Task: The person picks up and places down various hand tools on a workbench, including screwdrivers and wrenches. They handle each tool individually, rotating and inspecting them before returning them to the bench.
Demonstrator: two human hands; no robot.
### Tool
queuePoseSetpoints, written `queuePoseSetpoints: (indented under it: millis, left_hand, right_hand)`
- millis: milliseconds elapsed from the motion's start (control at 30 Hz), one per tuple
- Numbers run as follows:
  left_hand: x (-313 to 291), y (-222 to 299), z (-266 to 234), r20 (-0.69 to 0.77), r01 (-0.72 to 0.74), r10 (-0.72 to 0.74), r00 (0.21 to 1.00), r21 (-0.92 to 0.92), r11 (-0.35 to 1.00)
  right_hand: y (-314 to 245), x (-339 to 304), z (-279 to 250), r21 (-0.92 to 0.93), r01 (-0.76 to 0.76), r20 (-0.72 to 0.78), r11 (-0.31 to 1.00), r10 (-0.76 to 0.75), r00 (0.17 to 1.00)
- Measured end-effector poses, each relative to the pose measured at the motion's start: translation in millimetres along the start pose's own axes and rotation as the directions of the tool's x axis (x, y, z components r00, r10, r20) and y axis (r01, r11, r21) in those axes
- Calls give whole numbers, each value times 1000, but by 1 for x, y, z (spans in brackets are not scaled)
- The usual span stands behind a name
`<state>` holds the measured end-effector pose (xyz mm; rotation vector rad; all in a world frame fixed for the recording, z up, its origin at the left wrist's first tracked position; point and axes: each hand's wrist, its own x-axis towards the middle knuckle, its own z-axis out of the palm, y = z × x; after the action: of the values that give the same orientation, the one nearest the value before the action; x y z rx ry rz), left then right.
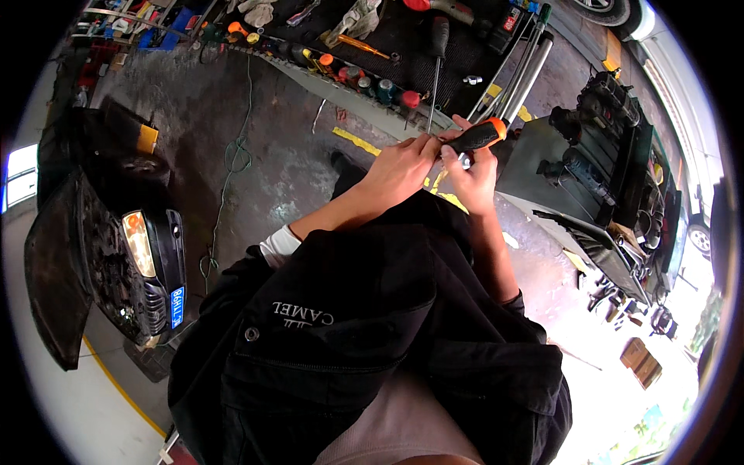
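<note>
Holding a tool with a thick black-and-orange handle (479, 137), the right hand (473, 177) is wrapping its thumb and fingers around it, so that grip is sitting closed, just beyond the near edge of the bench (409, 60). The left hand (404, 167) is bending its fingers at the handle's inner end; how tightly its grip is closing, and on what, I cannot tell (the knuckles are hiding it). A small shiny silver metal piece (465, 160) is showing beside the right thumb.

The bench is carrying a black textured mat, and a long-shafted screwdriver with a black handle (439, 37) is lying across it, its shaft pointing toward the hands. Round-ended tool handles in orange, red, yellow and green (385, 91) are lining the near edge. A dark grey metal cart (535, 167) is bearing black mechanical parts (608, 101), and a brown cardboard box (641, 363) is resting on the floor, its contents not showing.

White stitched lettering is running across the black jacket (333, 287); pale characters are filling a blue number plate (177, 308) on a black car front; light print is marking a small red-and-black package (507, 21).
</note>
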<state>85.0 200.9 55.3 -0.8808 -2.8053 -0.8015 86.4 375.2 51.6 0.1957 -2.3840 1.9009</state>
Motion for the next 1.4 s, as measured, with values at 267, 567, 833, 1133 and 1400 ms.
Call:
queuePoseSetpoints:
  millis: [267,567,833,1133,1400]
  left_hand:
    - [-4,-1,4,-54,2,-3,999,-23,1000]
    - [-1,3,8,-69,-25,27,997,21,999]
    - [-1,5,9,13,3,-5,1000,97,995]
    - [-2,4,10,37,39,-38,999,-23,999]
    - [-6,-45,35,318,513,-418,851,-674,531]
  right_hand:
    - [10,0,-13,217,-50,34,975,43,998]
    - [12,-2,-7,56,16,-9,998,-16,1000]
    - [-5,-4,-5,-156,24,-49,987,-32,998]
    - [-3,-7,-7,-137,2,-93,991,-15,996]
    - [31,-6,-21,110,-52,-206,993,74,976]
